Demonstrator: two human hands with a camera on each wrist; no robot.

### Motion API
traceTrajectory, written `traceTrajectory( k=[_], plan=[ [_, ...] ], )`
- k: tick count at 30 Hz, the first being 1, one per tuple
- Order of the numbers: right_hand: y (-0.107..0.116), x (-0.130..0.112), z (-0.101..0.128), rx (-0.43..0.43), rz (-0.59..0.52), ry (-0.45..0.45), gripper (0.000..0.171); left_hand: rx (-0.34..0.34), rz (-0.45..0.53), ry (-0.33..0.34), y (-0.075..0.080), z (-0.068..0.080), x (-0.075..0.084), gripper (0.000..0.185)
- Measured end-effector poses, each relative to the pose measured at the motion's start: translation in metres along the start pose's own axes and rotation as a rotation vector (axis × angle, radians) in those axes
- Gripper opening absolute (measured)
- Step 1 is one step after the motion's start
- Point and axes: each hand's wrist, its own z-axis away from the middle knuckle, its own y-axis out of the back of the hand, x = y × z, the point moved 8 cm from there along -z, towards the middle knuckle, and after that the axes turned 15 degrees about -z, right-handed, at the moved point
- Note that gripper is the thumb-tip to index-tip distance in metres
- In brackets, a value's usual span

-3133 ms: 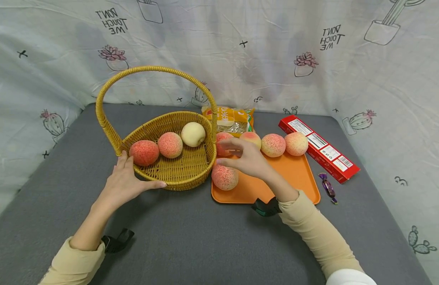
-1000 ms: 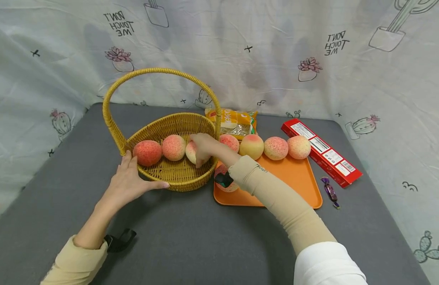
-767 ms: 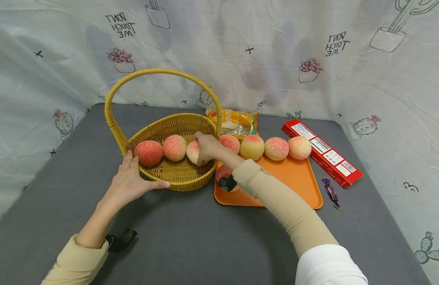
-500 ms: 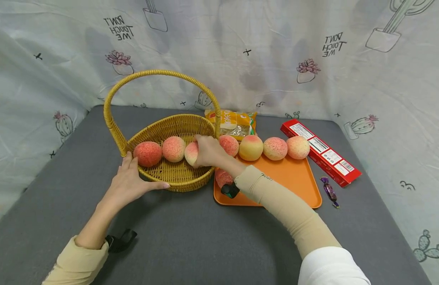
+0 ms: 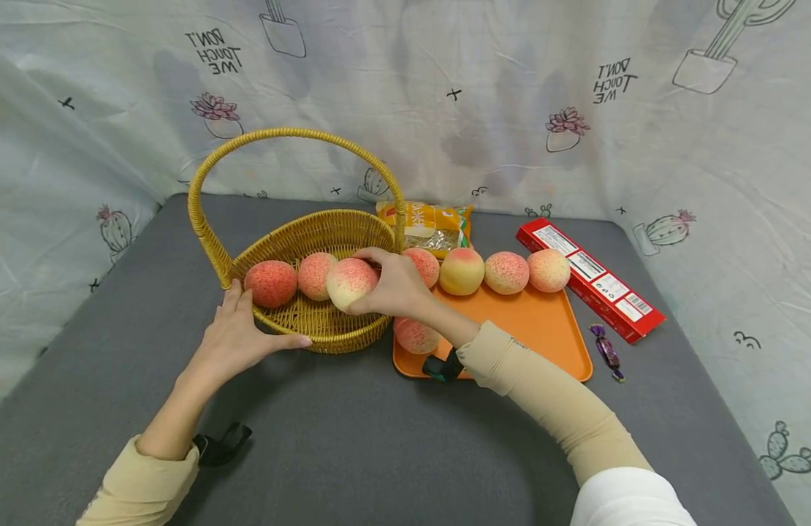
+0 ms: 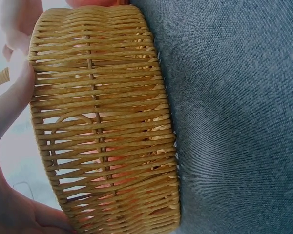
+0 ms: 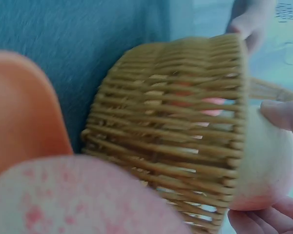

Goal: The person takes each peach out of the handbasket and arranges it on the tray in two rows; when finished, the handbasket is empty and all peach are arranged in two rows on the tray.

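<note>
A yellow wicker basket (image 5: 353, 337) with a tall hoop handle stands left of centre. My left hand (image 5: 233, 336) holds its near-left rim, thumb (image 6: 20, 80) along the front edge and fingers by the handle's foot. In the basket lie a red peach (image 5: 270, 283) and a pink peach (image 5: 315, 275). My right hand (image 5: 400, 291) reaches over the right rim and grips a pale peach (image 5: 350, 283) with a pink blush between thumb and fingers. The right wrist view shows this peach (image 7: 266, 156) at the height of the rim. It partly covers the pink peach.
Right of the basket an orange tray (image 5: 530, 329) bears a row of peaches along its far edge. Another peach (image 5: 415, 336) sits at its near-left corner, under my right wrist. Behind are a yellow food bag (image 5: 428, 225), a red box (image 5: 592, 281) and a purple-wrapped candy (image 5: 606, 352).
My right hand has moved from over the tray into the basket and taken hold of the pale peach. The peach now sits higher and its blush shows. The left hand stays on the rim.
</note>
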Motion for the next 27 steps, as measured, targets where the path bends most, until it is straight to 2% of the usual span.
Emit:
traceTrajectory(
  k=[6,14,23,27],
  plan=[
    [0.013,-0.003,0.017,0.019,-0.145,0.0,0.072,0.008,-0.007,-0.002,0.002,0.0,0.001,0.135],
    [0.029,0.002,0.033,0.061,-0.266,0.001,0.07,0.017,0.001,-0.002,0.002,0.001,0.0,0.136],
    [0.041,-0.004,0.05,0.097,-0.405,0.104,0.066,0.018,-0.002,-0.004,0.001,0.001,0.0,0.135],
    [0.047,-0.006,0.059,0.118,-0.433,0.109,0.068,0.017,-0.003,-0.006,0.0,0.001,0.0,0.135]
  ],
)
